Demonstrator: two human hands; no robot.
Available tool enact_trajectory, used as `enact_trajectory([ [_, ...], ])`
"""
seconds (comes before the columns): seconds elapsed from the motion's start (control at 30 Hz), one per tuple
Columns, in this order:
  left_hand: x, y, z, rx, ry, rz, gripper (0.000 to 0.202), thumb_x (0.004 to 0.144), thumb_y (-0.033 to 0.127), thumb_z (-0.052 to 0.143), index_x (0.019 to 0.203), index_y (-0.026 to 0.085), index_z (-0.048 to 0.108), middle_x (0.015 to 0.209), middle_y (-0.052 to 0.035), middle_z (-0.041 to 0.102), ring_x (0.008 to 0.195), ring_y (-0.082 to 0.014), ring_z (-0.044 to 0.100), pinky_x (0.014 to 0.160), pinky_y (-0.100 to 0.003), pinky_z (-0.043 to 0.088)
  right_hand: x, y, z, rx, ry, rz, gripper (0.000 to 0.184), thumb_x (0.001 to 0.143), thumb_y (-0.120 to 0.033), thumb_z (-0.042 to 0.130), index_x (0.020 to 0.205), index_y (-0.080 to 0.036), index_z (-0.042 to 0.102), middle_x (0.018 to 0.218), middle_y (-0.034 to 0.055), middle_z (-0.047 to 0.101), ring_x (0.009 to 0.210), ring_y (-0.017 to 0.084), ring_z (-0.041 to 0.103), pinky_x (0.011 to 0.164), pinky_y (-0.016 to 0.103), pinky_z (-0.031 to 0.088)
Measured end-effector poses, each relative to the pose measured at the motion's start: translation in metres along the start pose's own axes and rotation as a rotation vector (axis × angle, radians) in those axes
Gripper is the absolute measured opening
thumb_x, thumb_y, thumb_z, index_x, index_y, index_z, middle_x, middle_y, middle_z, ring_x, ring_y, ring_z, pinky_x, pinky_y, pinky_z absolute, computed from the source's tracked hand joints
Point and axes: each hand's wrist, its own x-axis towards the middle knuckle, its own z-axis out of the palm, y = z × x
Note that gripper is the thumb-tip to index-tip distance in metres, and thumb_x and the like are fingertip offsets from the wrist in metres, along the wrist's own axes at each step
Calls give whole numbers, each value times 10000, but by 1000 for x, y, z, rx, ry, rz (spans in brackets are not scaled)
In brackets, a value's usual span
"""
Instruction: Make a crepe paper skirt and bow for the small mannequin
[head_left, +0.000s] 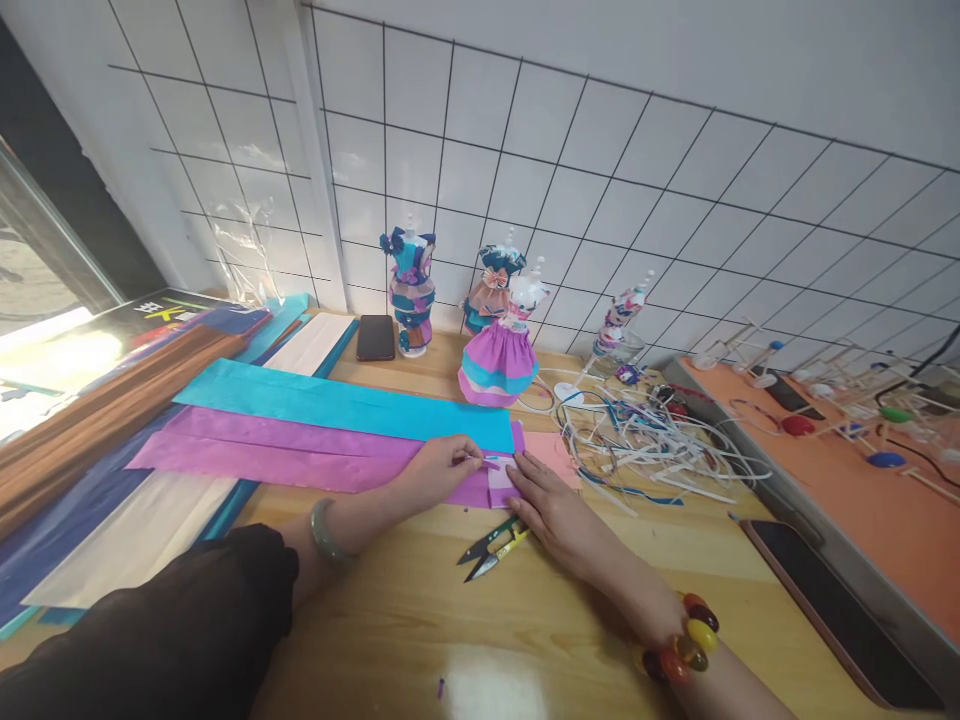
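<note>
Left hand (pixel 442 470): fingertips closed — a purple sliver (pixel 490 464) is pinched over the white patch (pixel 500 477).
Right hand (pixel 553 502): open, laid flat at the patch's edge.
Purple paper (pixel 274 455): spread on the table (pixel 375 610), partly covered by blue paper (pixel 352 400).
Snips (pixel 487 567): set beside the right hand, blades apart.

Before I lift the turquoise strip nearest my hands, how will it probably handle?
The turquoise strip looks thin, so it's probably light. Long and narrow, it would likely sag if held by one end. It overlaps a purple strip, which might drag along.
</note>
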Motion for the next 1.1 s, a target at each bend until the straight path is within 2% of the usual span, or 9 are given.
enact_trajectory([
  [0.23,-1,-3,0,-45,-2,-9,155,791,296,515,810,162,590,834,-26,656,812,-161,608,741,-274,460,-4,-31,5,-70,-22,-38,546,915,-444,342,1381,-159,364,1465,123,263,1358,262,190,1088,477,228],
  [0.4,1,-3,1,-89,4,-19,156,785,294,522,795,149,580,815,-33,649,786,-159,607,726,-276,461,-5,-40,6,-82,-78,-41,534,918,-409,357,1377,-136,367,1459,143,262,1358,268,183,1082,486,232],
  [0.6,3,-6,1,-286,36,-5,190,778,333,559,788,144,540,848,-60,661,840,-179,628,791,-317,472,-12,-54,1,-138,-96,-43,519,919,-414,351,1375,-166,374,1471,128,225,1358,296,153,1065,554,201],
  [0.73,3,-6,-2,-401,124,53,211,789,360,559,813,154,521,916,-73,673,912,-186,631,849,-339,465,-27,-65,6,-135,-80,-128,506,912,-428,367,1367,-208,386,1456,108,280,1352,294,190,1056,587,181],
  [0.83,5,-5,-6,-394,251,75,226,793,374,552,830,152,537,923,-78,671,890,-178,626,816,-323,474,-34,-66,9,-134,-103,-152,511,911,-424,372,1361,-183,399,1442,122,310,1338,293,239,1056,560,221],
  [0.93,7,-4,-9,-377,349,68,232,785,376,556,835,149,552,850,-67,667,828,-166,622,753,-298,480,-33,-63,5,-128,-121,-170,514,906,-421,387,1354,-171,411,1429,130,338,1331,295,261,1047,545,260],
  [1.03,9,-5,-8,-385,367,40,191,775,336,561,807,147,553,785,-52,663,754,-146,615,701,-277,473,-25,-58,-4,-81,-88,-174,502,911,-418,374,1350,-178,418,1404,125,392,1305,265,332,1037,497,321],
  [1.1,9,-5,-5,-397,341,-27,136,765,279,563,768,144,544,732,-48,660,698,-133,607,660,-262,462,-15,-51,-8,-67,-8,-165,470,923,-386,356,1326,-165,452,1393,126,415,1281,238,380,1034,442,355],
])
